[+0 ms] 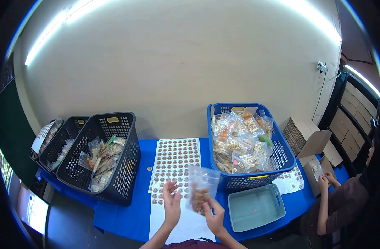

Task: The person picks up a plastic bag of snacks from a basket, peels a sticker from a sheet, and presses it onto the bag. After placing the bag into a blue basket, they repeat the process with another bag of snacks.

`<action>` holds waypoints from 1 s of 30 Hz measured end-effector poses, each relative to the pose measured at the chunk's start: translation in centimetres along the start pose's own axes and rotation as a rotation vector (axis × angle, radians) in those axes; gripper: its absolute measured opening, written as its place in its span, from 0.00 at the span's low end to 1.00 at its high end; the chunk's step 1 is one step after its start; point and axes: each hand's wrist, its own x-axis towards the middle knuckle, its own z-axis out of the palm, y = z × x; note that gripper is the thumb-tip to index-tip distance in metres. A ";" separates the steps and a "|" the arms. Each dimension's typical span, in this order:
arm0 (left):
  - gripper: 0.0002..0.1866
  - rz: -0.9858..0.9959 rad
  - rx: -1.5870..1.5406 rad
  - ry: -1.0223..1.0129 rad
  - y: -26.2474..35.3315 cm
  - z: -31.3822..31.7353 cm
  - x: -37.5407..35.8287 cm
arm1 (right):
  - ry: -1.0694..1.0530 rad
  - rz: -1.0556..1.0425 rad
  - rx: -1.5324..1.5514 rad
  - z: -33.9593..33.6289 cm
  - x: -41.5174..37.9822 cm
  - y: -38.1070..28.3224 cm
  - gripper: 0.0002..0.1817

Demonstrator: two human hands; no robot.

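Note:
My right hand (215,216) grips the lower right edge of a clear plastic bag (203,186) with brown pieces gathered in its lower part. The bag is tilted and slightly blurred. Just left of it, my left hand (172,204) is raised with its fingers apart, holding nothing that I can make out. Below both hands lies a sheet of round stickers (177,153), printed in rows, on the blue table (119,220). The lower part of the sheet shows bare white backing.
A blue basket (256,176) full of packed bags stands at the right, behind a grey-green tray (256,211). Dark baskets (127,166) with more bags stand at the left. At far right, another person's hands (326,180) are at a cardboard box (312,166).

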 end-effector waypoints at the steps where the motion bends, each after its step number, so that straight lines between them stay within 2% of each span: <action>1: 0.27 -0.026 0.080 -0.117 -0.6 -0.5 -0.6 | 0.035 -0.056 -0.081 -0.2 0.3 0.0 0.12; 2: 0.28 -0.016 0.107 -0.246 -0.2 -0.3 -1.3 | 0.070 -0.113 -0.161 -0.2 0.6 -0.1 0.12; 4: 0.29 -0.178 -0.002 -0.367 -0.8 0.1 -2.9 | -0.047 -0.249 -0.270 0.7 0.8 -1.2 0.16; 5: 0.25 -0.102 0.020 -0.330 -0.8 0.5 -3.0 | -0.081 -0.288 -0.285 0.8 0.7 -1.7 0.17; 8: 0.20 -0.566 -0.204 -0.271 0.5 -0.7 -1.3 | -0.079 -0.312 -0.315 0.6 0.7 -1.2 0.19; 9: 0.17 -0.521 -0.140 -0.305 0.7 -1.3 -1.0 | -0.064 -0.306 -0.318 0.5 0.7 -0.7 0.20; 10: 0.17 -0.521 -0.147 -0.304 0.6 -1.8 -1.0 | 0.037 -0.146 -0.222 0.4 0.6 -0.7 0.23; 12: 0.17 -0.514 -0.166 -0.296 0.2 -2.3 -1.0 | 0.015 0.033 -0.065 -0.2 1.0 -0.4 0.25; 13: 0.16 -0.503 -0.206 -0.284 0.3 -2.3 -1.1 | -0.148 0.151 0.207 -0.4 1.0 1.5 0.24; 14: 0.17 -0.508 -0.221 -0.303 -0.3 -2.5 -1.4 | -0.359 0.376 0.445 -1.2 0.9 2.2 0.19; 16: 0.19 -0.470 -0.071 -0.438 -0.2 -3.2 -1.0 | -0.597 0.519 0.653 -3.0 1.2 2.3 0.12; 19: 0.19 -0.253 -0.173 -0.382 1.8 -3.7 0.6 | -0.200 0.362 0.397 -4.4 2.8 3.0 0.09; 20: 0.20 -0.190 -0.136 -0.379 1.9 -4.9 1.4 | -0.095 0.414 0.513 -5.5 3.9 1.8 0.09; 22: 0.21 -0.102 0.274 -0.299 3.1 -7.7 3.3 | 0.209 0.351 0.556 -6.9 6.1 0.5 0.08; 24: 0.22 0.094 0.685 -0.160 4.9 -10.6 5.8 | 0.353 0.259 0.638 -8.3 8.2 0.5 0.13; 26: 0.22 0.234 1.142 0.061 5.2 -14.0 8.0 | 0.317 0.345 0.606 -9.9 9.0 0.7 0.15; 28: 0.20 0.329 1.436 0.292 2.4 -17.9 10.2 | 0.158 0.356 0.469 -10.2 8.6 1.3 0.15; 30: 0.17 0.017 1.501 0.359 1.3 -18.5 11.1 | 0.029 0.384 0.382 -10.1 8.0 2.1 0.14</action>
